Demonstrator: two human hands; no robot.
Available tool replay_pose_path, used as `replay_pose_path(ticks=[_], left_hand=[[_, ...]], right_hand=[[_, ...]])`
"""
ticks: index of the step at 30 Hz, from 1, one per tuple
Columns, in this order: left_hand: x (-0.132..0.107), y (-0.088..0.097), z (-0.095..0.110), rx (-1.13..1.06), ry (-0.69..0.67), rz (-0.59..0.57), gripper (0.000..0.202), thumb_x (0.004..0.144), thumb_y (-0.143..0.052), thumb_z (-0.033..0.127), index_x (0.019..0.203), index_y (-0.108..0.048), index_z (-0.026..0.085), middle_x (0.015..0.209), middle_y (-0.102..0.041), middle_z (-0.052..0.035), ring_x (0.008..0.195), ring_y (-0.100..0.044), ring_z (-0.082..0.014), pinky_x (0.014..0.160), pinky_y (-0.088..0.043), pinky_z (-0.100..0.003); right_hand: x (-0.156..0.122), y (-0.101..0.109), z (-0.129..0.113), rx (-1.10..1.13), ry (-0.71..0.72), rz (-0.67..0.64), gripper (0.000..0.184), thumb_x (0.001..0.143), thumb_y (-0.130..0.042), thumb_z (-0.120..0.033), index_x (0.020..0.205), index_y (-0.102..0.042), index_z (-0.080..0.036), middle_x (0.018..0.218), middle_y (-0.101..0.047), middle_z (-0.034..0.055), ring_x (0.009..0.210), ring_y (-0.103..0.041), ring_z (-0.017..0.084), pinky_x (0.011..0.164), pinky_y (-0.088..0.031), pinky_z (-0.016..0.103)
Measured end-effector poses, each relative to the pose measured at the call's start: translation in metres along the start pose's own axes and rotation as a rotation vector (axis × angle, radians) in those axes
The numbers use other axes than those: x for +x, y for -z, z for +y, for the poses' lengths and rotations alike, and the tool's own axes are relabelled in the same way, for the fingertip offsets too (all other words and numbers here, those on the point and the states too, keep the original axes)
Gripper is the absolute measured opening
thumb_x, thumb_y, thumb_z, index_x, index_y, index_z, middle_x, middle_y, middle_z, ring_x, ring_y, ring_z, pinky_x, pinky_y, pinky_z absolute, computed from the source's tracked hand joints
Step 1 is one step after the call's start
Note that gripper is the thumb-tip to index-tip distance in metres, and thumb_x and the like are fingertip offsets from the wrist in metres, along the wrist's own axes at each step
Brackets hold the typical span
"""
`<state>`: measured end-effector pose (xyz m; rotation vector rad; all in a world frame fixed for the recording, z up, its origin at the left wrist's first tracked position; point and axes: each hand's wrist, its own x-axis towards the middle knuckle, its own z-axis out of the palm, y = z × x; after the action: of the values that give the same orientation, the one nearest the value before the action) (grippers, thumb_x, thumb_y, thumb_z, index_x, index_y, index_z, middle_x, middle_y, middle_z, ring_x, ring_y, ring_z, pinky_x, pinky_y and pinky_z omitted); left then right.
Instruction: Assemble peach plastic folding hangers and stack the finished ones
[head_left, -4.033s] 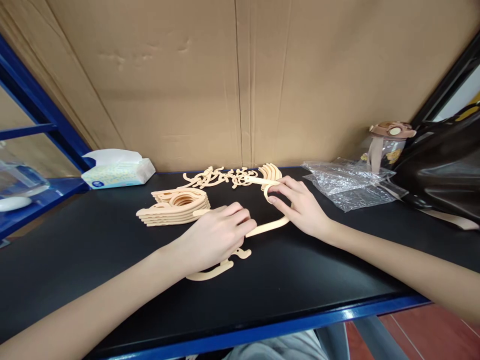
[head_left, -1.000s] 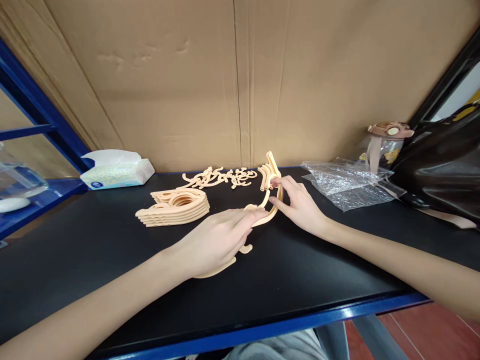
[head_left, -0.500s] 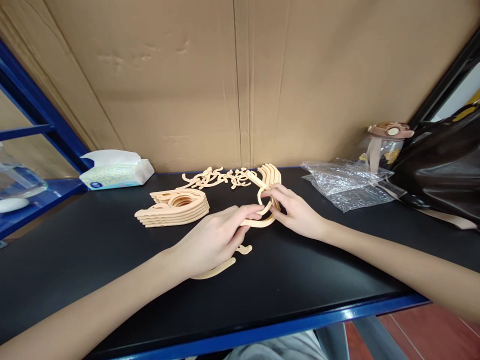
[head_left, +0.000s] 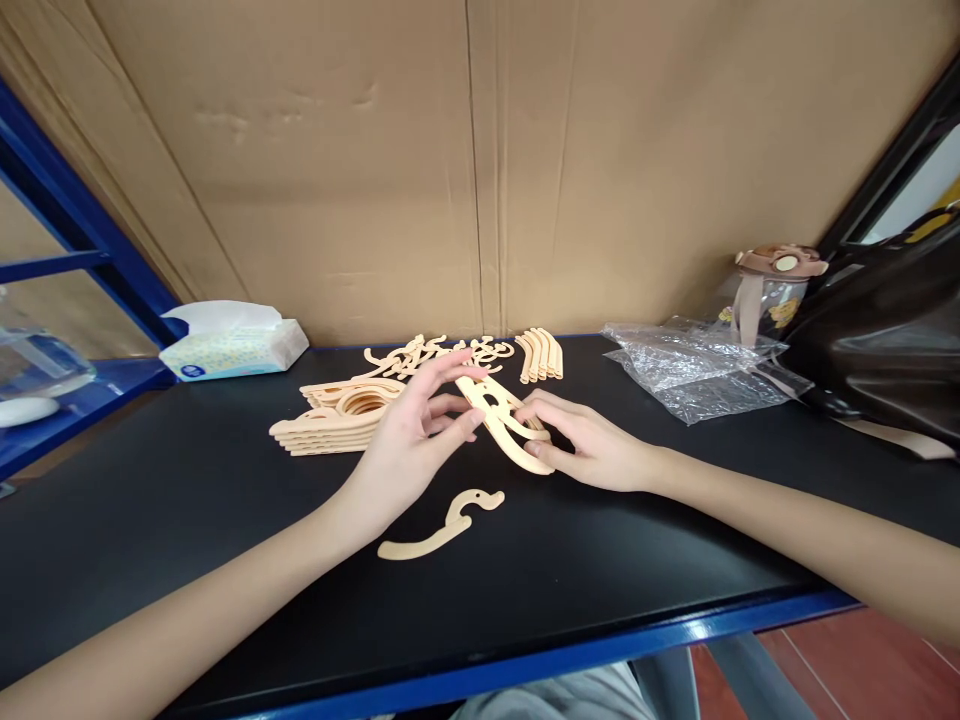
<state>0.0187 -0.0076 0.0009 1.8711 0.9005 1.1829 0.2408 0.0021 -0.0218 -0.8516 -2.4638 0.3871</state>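
A beige folding clothes hanger (head_left: 506, 440), folded up, is held above the black table by both hands. My left hand (head_left: 424, 420) has its thumb and forefinger closed about the hanger's left end, its other fingers loosely curled. On the right end, my right hand (head_left: 581, 440) grips with thumb and fingers. Nearer the front lies a loose hanger arm (head_left: 424, 543), its inner end against a hook piece (head_left: 472, 497). Left of my left hand is a stack of folded hangers (head_left: 330, 435), partly covered by that hand.
Along the back lie a pile of loose hooks (head_left: 409, 352) and a row of curved hanger arms (head_left: 541, 355). A tissue pack (head_left: 234, 345) stands at back left. Clear plastic bags (head_left: 682, 365), a drinking bottle (head_left: 776, 290) and a black bag (head_left: 885, 310) are at right.
Both hands have turned the hanger and brought it slightly nearer, its parts now folded together. My left hand has risen, uncovering the loose arm and hook in front.
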Motion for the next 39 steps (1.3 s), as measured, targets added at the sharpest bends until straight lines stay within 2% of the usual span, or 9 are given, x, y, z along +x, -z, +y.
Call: replay_pose_path(ticks=[3,5,10,14,18,25,28,31,39], left_hand=[[0.002,0.000,-0.001,-0.106,0.085,0.139,0.051,0.080,-0.064,0.023,0.127,-0.043,0.027,0.129,-0.045,-0.0050,0.078,-0.063,-0.0099,0.067,-0.059,-0.025],[0.004,0.001,-0.002,-0.127,0.140,0.166,0.049,0.078,-0.065,0.025,0.124,-0.047,0.024,0.128,-0.046,-0.0063,0.079,-0.063,-0.0109,0.066,-0.060,-0.026],[0.005,0.001,-0.004,-0.188,0.290,0.062,0.042,0.079,-0.065,0.027,0.118,-0.054,0.020,0.122,-0.055,-0.0071,0.085,-0.065,-0.0157,0.063,-0.060,-0.025],[0.004,-0.003,0.000,-0.249,0.374,0.030,0.052,0.079,-0.065,0.022,0.127,-0.047,0.022,0.125,-0.056,-0.0079,0.084,-0.066,-0.0155,0.068,-0.060,-0.027],[0.002,-0.005,0.002,-0.293,0.440,-0.079,0.058,0.079,-0.066,0.022,0.130,-0.038,0.020,0.100,-0.067,-0.0066,0.076,-0.068,-0.0164,0.067,-0.059,-0.029],[0.004,-0.001,0.001,-0.276,0.385,-0.036,0.028,0.080,-0.066,0.028,0.100,-0.051,0.016,0.080,-0.065,-0.0008,0.067,-0.063,-0.0124,0.064,-0.056,-0.025],[0.004,0.000,0.003,-0.285,0.345,-0.003,0.018,0.083,-0.062,0.028,0.092,-0.053,0.016,0.078,-0.063,0.0005,0.066,-0.061,-0.0107,0.065,-0.054,-0.023],[0.004,0.001,0.003,-0.281,0.314,0.025,0.014,0.084,-0.060,0.027,0.090,-0.054,0.016,0.078,-0.063,0.0007,0.065,-0.059,-0.0101,0.066,-0.052,-0.023],[0.004,-0.001,0.005,-0.272,0.333,0.040,0.019,0.081,-0.062,0.028,0.096,-0.057,0.018,0.085,-0.066,0.0001,0.064,-0.057,-0.0099,0.061,-0.049,-0.021]], right_hand=[[-0.001,-0.001,-0.007,0.042,0.032,-0.001,0.020,0.094,-0.044,-0.032,0.109,-0.049,-0.019,0.094,-0.053,0.0030,0.082,-0.050,0.013,0.076,-0.042,0.027],[-0.001,-0.002,-0.011,0.053,0.060,-0.005,0.024,0.095,-0.043,-0.034,0.112,-0.049,-0.019,0.094,-0.054,0.0035,0.084,-0.051,0.014,0.079,-0.042,0.027],[-0.001,-0.002,-0.016,-0.039,0.088,-0.006,0.028,0.094,-0.045,-0.037,0.113,-0.051,-0.017,0.095,-0.056,0.0041,0.083,-0.051,0.015,0.079,-0.040,0.029],[0.000,-0.002,-0.014,-0.054,0.074,0.027,0.031,0.092,-0.048,-0.041,0.113,-0.051,-0.018,0.095,-0.058,0.0033,0.084,-0.051,0.015,0.080,-0.040,0.030],[0.000,-0.003,-0.012,-0.059,0.072,0.012,0.034,0.090,-0.050,-0.043,0.114,-0.050,-0.020,0.096,-0.058,0.0032,0.083,-0.051,0.015,0.078,-0.041,0.030],[-0.003,-0.003,-0.013,0.117,0.031,0.025,0.034,0.090,-0.051,-0.039,0.113,-0.035,-0.020,0.107,-0.054,0.0064,0.091,-0.054,0.016,0.078,-0.047,0.031],[-0.002,-0.001,-0.011,0.106,-0.004,0.015,0.014,0.097,-0.037,-0.032,0.102,-0.040,-0.020,0.098,-0.055,0.0042,0.086,-0.054,0.015,0.078,-0.046,0.031],[0.000,-0.001,-0.008,-0.009,0.076,-0.026,0.019,0.098,-0.031,-0.025,0.098,-0.049,-0.019,0.099,-0.056,0.0052,0.090,-0.052,0.016,0.084,-0.044,0.033],[0.000,-0.004,-0.019,-0.134,0.298,-0.250,0.035,0.094,-0.044,-0.034,0.126,-0.049,-0.020,0.128,-0.052,0.0081,0.119,-0.043,0.020,0.100,-0.034,0.037]])
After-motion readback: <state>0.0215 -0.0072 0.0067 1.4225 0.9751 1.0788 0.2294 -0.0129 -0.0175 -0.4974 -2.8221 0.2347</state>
